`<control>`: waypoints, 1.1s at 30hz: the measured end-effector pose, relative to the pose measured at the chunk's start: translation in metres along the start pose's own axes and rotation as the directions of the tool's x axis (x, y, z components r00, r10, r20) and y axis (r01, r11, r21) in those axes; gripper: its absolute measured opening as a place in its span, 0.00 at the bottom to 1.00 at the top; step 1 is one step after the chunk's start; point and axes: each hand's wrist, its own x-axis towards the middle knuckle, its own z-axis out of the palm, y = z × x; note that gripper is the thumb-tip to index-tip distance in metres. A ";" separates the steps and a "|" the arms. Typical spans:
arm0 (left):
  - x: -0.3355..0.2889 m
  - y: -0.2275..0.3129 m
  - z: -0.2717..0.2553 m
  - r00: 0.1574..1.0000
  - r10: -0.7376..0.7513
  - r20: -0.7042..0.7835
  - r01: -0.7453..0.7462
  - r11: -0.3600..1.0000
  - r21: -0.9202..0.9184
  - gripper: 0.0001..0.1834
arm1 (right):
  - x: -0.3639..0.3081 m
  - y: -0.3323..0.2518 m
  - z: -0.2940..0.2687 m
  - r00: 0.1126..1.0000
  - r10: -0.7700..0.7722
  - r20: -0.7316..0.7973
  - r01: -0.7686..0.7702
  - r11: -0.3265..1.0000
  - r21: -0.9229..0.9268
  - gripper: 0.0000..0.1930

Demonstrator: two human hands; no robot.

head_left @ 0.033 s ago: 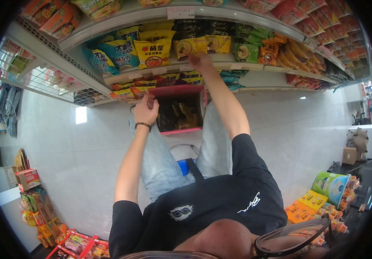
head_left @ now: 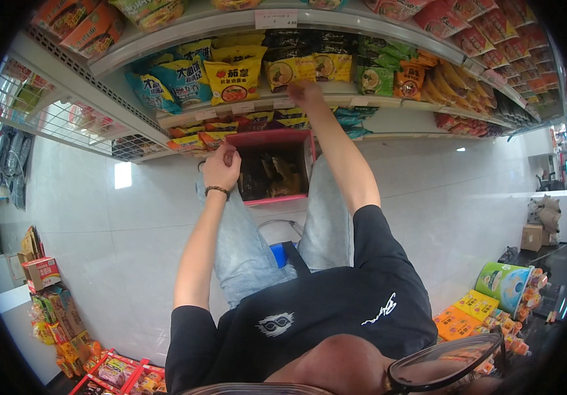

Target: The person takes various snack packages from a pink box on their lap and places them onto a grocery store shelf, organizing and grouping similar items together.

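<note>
My right hand (head_left: 305,94) reaches up to the shelf, its fingers bent and closed at the lower right corner of a yellow-and-black instant noodle packet (head_left: 283,71). A matching packet (head_left: 333,67) stands just right of it, with more in a row behind. My left hand (head_left: 223,166) hangs beside the left rim of a pink-edged box (head_left: 270,138), fingers curled in, and nothing shows in them. The box sits between my knees; dark and brownish packets (head_left: 282,176) lie inside, too shadowed to make out.
A yellow noodle packet with a red bowl picture (head_left: 234,79) and blue packets (head_left: 188,82) stand left on the shelf; green (head_left: 376,79) and orange packets (head_left: 408,80) stand right. A lower shelf (head_left: 395,125) holds more packets. A wire rack (head_left: 40,128) is at left.
</note>
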 end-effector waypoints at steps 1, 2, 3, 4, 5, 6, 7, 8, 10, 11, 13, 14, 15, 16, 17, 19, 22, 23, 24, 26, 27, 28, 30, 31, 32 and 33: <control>-0.002 -0.003 0.002 0.999 0.014 -0.035 -0.014 1.000 0.014 0.10 | -0.011 0.002 0.010 0.993 -0.065 -0.100 0.057 0.995 -0.080 0.19; -0.003 -0.003 0.003 0.997 0.035 -0.065 -0.034 0.999 0.026 0.09 | -0.018 0.001 0.011 0.995 -0.063 -0.077 0.053 0.991 -0.122 0.19; -0.004 -0.003 0.004 0.994 0.057 -0.094 -0.053 0.998 0.039 0.09 | -0.024 0.000 0.012 0.997 -0.059 -0.055 0.050 0.985 -0.163 0.18; -0.004 -0.004 0.005 0.994 0.059 -0.096 -0.057 0.998 0.027 0.08 | -0.030 0.000 0.013 0.998 -0.054 -0.033 0.046 0.978 -0.205 0.18; -0.003 -0.004 0.006 0.993 0.059 -0.099 -0.058 0.998 0.016 0.08 | -0.043 0.000 0.020 0.995 -0.102 -0.021 0.095 0.970 -0.225 0.17; -0.005 -0.007 0.007 0.993 0.050 -0.102 -0.050 0.999 0.008 0.08 | -0.056 0.007 0.025 0.990 -0.140 -0.009 0.134 0.959 -0.248 0.15; -0.005 -0.012 0.008 0.993 0.036 -0.114 -0.041 0.998 -0.038 0.08 | -0.071 0.014 0.027 0.984 -0.177 0.005 0.172 0.947 -0.270 0.14; -0.003 -0.019 0.010 0.992 0.025 -0.121 -0.035 0.996 -0.085 0.08 | -0.083 0.024 0.019 0.983 -0.178 0.049 0.184 0.930 -0.317 0.13; -0.003 -0.036 0.013 0.992 -0.093 -0.081 0.066 0.954 -0.291 0.10 | -0.098 0.043 0.005 0.976 -0.163 0.144 0.209 0.891 -0.403 0.11; -0.001 -0.037 0.013 0.992 -0.121 -0.027 0.100 0.910 -0.403 0.10 | -0.089 0.059 -0.020 0.983 -0.107 0.151 0.171 0.836 -0.522 0.12; 0.006 -0.035 0.009 0.984 -0.157 0.088 0.178 0.777 -0.604 0.10 | -0.060 0.099 -0.086 0.990 0.007 0.142 0.100 0.675 -0.731 0.14; 0.009 -0.039 0.002 0.983 -0.126 0.130 0.179 0.778 -0.602 0.10 | -0.066 0.110 -0.088 0.990 0.140 0.005 -0.049 0.379 -0.924 0.16; 0.011 -0.044 -0.003 0.979 -0.131 0.156 0.199 0.787 -0.584 0.10 | -0.072 0.122 -0.089 0.963 0.216 -0.164 -0.172 0.021 -0.985 0.18; 0.012 -0.048 -0.009 0.974 -0.136 0.183 0.217 0.795 -0.567 0.10 | -0.070 0.130 -0.085 0.929 0.357 -0.104 -0.029 -0.209 -0.978 0.23; 0.014 -0.048 -0.013 0.968 -0.139 0.209 0.234 0.801 -0.551 0.10 | -0.072 0.137 -0.082 0.959 0.269 -0.085 -0.009 -0.272 -0.962 0.23; 0.009 -0.046 -0.016 0.972 -0.161 0.169 0.226 0.827 -0.515 0.10 | -0.078 0.151 -0.080 0.995 0.092 -0.024 0.015 -0.399 -0.917 0.25; 0.003 -0.060 -0.017 0.984 -0.166 0.065 0.178 0.921 -0.346 0.09 | -0.092 0.155 -0.060 0.963 0.219 -0.159 -0.053 -0.427 -0.903 0.23; 0.003 -0.059 -0.015 0.989 -0.147 0.022 0.147 0.948 -0.283 0.09 | -0.087 0.161 -0.066 0.960 0.233 -0.152 -0.033 -0.448 -0.893 0.23; 0.004 -0.057 -0.013 0.992 -0.123 -0.021 0.116 0.969 -0.217 0.09 | -0.075 0.175 -0.084 0.958 0.247 -0.143 -0.011 -0.468 -0.884 0.22; 0.007 -0.041 -0.016 0.996 -0.071 -0.045 0.065 0.992 -0.112 0.09 | -0.060 0.196 -0.109 0.971 0.212 -0.108 0.006 -0.474 -0.880 0.22; 0.005 -0.033 -0.020 0.997 -0.052 -0.060 0.049 0.998 -0.050 0.09 | -0.064 0.206 -0.118 0.982 0.170 -0.077 0.010 -0.459 -0.888 0.22; 0.005 -0.028 -0.019 0.997 -0.015 -0.076 0.009 0.997 -0.076 0.09 | -0.066 0.213 -0.126 0.991 0.127 -0.048 0.013 -0.443 -0.896 0.22; 0.006 -0.029 -0.019 0.998 -0.007 -0.061 0.005 0.999 -0.034 0.09 | -0.070 0.216 -0.126 0.975 0.171 -0.144 -0.051 -0.457 -0.888 0.22; 0.006 -0.030 -0.019 0.999 -0.003 -0.050 0.002 1.000 -0.013 0.09 | -0.072 0.219 -0.125 0.962 0.191 -0.194 -0.085 -0.466 -0.881 0.22; 0.008 -0.029 -0.017 0.999 0.004 -0.049 -0.004 1.000 0.011 0.10 | -0.071 0.222 -0.129 0.961 0.193 -0.200 -0.089 -0.469 -0.879 0.21; 0.009 -0.028 -0.017 0.999 -0.004 -0.038 0.004 1.000 0.016 0.10 | -0.070 0.227 -0.132 0.959 0.193 -0.207 -0.094 -0.472 -0.877 0.20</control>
